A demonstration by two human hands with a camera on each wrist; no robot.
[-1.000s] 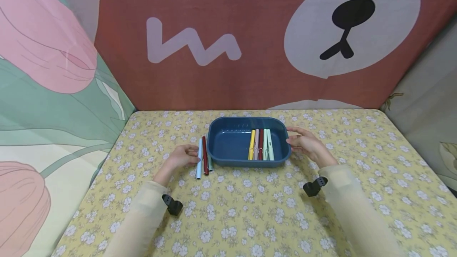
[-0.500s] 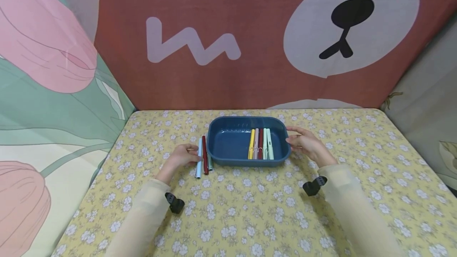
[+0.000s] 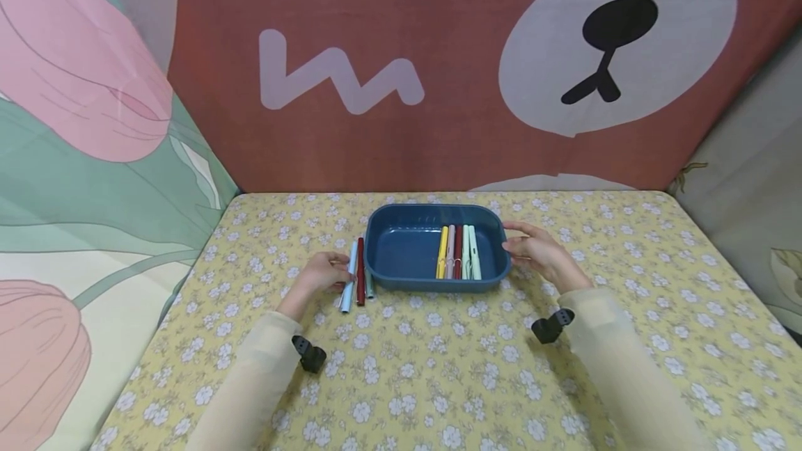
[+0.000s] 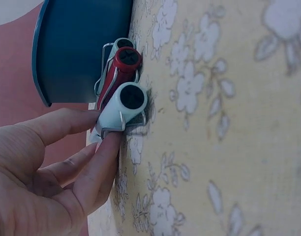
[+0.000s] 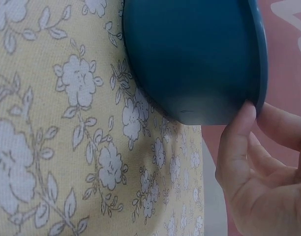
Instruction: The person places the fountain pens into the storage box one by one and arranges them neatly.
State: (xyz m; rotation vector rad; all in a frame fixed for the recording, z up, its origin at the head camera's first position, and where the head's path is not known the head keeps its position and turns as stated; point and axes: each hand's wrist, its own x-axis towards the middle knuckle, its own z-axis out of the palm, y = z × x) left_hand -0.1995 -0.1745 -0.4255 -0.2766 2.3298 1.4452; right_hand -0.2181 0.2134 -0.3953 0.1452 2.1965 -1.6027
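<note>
My left hand [image 3: 322, 273] pinches a light blue pen [image 3: 348, 284] between thumb and fingers, left of a blue plastic box. In the left wrist view the pen's [image 4: 122, 105] capped end and metal clip point at the camera, tilted slightly against the tablecloth. Beside it lie a dark red pen [image 3: 360, 273] and, against the box, a pale green pen [image 3: 369, 287]. My right hand [image 3: 535, 252] holds the right end of the box [image 3: 432, 286]; in the right wrist view, fingertips grip the box's [image 5: 199, 59] rim.
Inside the box, on its right side, several pens lie in a row: a yellow pen [image 3: 441, 252], a pinkish pen [image 3: 450, 252], a dark red pen [image 3: 458, 252] and pale green pens [image 3: 474, 256]. A floral tablecloth [image 3: 413, 367] covers the table. A printed fabric backdrop [image 3: 351, 152] stands behind.
The left hand has shifted slightly right and taken hold of the light blue pen, which now tilts with its top to the right. The right hand and box stay still.
</note>
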